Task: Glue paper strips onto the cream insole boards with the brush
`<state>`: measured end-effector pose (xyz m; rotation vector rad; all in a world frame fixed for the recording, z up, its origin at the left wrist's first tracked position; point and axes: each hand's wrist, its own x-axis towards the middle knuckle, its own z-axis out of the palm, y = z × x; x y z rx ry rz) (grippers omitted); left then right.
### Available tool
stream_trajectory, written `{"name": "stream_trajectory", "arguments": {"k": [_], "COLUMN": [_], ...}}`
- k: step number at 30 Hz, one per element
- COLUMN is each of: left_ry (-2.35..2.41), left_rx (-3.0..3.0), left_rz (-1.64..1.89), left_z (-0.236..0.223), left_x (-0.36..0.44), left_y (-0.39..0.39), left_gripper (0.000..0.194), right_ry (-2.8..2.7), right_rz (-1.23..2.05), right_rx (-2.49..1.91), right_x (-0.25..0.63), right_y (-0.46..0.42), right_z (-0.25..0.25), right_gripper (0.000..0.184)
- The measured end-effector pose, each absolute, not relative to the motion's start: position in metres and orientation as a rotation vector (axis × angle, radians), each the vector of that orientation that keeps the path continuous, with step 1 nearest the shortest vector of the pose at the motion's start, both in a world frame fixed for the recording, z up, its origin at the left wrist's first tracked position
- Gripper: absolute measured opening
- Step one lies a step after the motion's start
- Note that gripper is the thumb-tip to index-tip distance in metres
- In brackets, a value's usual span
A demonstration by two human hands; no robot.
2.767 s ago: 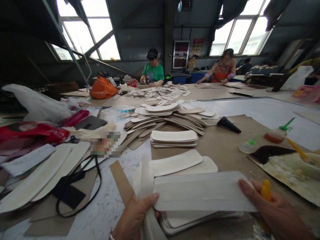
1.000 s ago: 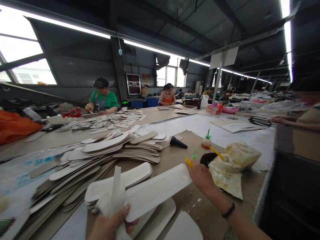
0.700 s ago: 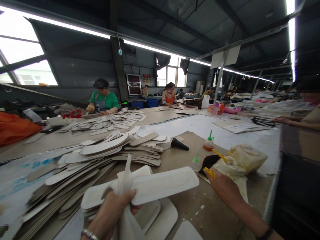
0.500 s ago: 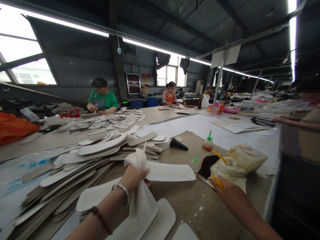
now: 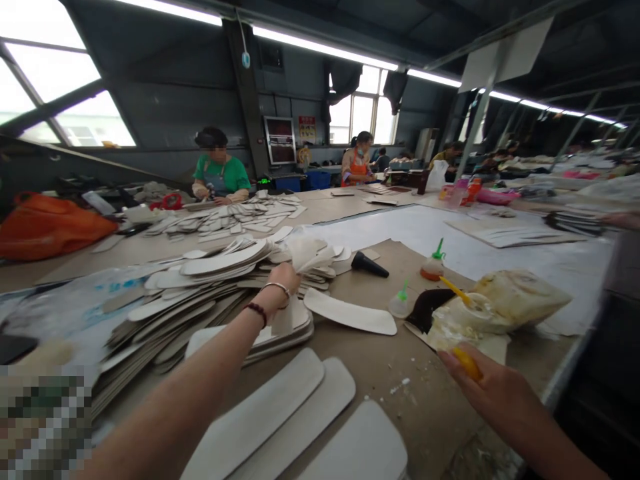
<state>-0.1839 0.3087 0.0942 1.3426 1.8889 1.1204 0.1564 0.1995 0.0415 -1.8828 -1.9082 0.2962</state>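
Observation:
My left hand [image 5: 284,280] is closed on a thin white sheet [image 5: 307,253], bunched above the fingers, over the far end of a stack of white pieces. A curved white piece [image 5: 350,315] lies on the brown table covering just right of it. My right hand [image 5: 483,377] grips a yellow-handled tool [image 5: 467,363], its working end not visible. Beside that hand sits a cut-open plastic container [image 5: 525,297] coated in pale glue-like matter, with a yellow stick [image 5: 454,291] standing in it. In the near foreground several rounded white pieces [image 5: 315,413] overlap.
Piles of rounded boards [image 5: 175,313] spread on the left. A black cone-shaped object [image 5: 369,264] and two green-tipped bottles, one clear [image 5: 399,303] and one with amber liquid [image 5: 432,267], stand farther back. A person in green [image 5: 223,173] works across the table.
My left hand has moved forward with the white sheet, away from the nearer pieces. The curved white piece now lies apart from that hand. My right hand keeps its hold near the container.

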Motion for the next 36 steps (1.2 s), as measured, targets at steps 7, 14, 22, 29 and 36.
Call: {"name": "stream_trajectory", "arguments": {"k": [7, 14, 22, 29, 36], "left_ry": [1.692, 1.559, 1.488, 1.510, 1.605], "left_rx": [0.881, 0.346, -0.068, 0.139, 0.254], "left_rz": [1.300, 1.457, 1.407, 1.289, 1.115], "left_z": [0.125, 0.092, 0.011, -0.001, -0.010], "left_x": [-0.223, -0.257, -0.188, -0.176, -0.185], "left_y": [0.202, 0.048, -0.051, -0.053, -0.041], "left_gripper": [0.022, 0.018, 0.046, 0.041, 0.032], "right_ry": [-1.829, -1.985, -1.866, -1.702, -1.900], "right_rz": [0.502, 0.526, 1.151, 1.538, 1.488], "right_rx": [-1.459, -1.267, -1.164, -1.121, -1.275], "right_x": [0.125, 0.080, 0.020, -0.021, -0.019], "right_y": [0.191, 0.165, 0.102, 0.060, 0.056], "right_z": [0.087, 0.114, 0.091, 0.044, 0.039], "right_gripper": [0.064, 0.051, 0.069, 0.050, 0.023]}}
